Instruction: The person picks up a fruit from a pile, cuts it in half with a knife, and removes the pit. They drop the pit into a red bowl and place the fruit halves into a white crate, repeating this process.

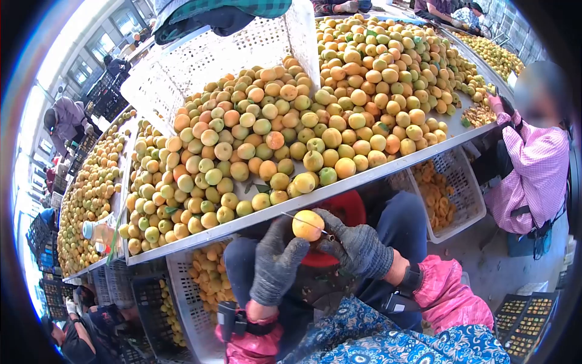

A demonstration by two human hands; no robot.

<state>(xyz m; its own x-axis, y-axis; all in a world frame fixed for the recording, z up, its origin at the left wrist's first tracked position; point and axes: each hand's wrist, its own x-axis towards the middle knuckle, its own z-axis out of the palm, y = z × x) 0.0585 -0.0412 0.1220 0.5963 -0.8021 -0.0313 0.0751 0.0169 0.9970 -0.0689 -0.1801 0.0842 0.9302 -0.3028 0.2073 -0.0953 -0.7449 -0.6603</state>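
Observation:
My left hand [276, 262], in a grey knit glove, holds a yellow apricot [308, 225] at its left side. Its thumb and fingers curl toward the fruit. My right hand [362, 247], gloved the same way, grips a small knife [328, 235] just right of the apricot. A thin stretch of metal shows at the fruit's upper left; how deep the blade sits is hidden. Below both hands, between my knees, stands a red bucket [357, 209], partly covered by them. Right in front, a heap of apricots [242, 145] covers the metal-edged table [285, 209].
A white crate [182, 79] lies tipped on the table. Crates of cut fruit stand under it, one white crate [464, 209] at right and another [182, 285] at left. A person in pink checks [536, 164] sits at right. A plastic bottle [100, 232] lies at left.

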